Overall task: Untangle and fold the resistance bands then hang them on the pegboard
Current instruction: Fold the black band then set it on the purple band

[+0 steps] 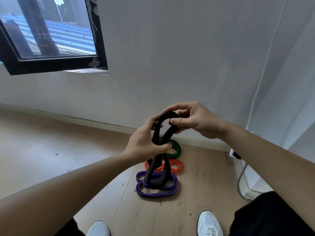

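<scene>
Two white shoes, the left shoe [98, 229] and the right shoe [209, 223], are seen at the bottom edge on the wooden floor [51, 150]. A black resistance band [156, 182] is held up in front of the body, twisted into a figure of eight. Its crossing point is gripped by the left hand [144, 143], with the thumb and fingers curled round the strands. The upper loop is pinched by the right hand [196, 121] between thumb and fingers. The lower loop hangs free over the floor. Three coiled bands are laid in a row on the floor beyond: a purple band [153, 195] nearest, an orange band [177, 167] next, and a green band [176, 149] by the skirting board [85, 119]. Behind them a white wall [170, 65] and a black-framed window [51, 31] are seen.
</scene>
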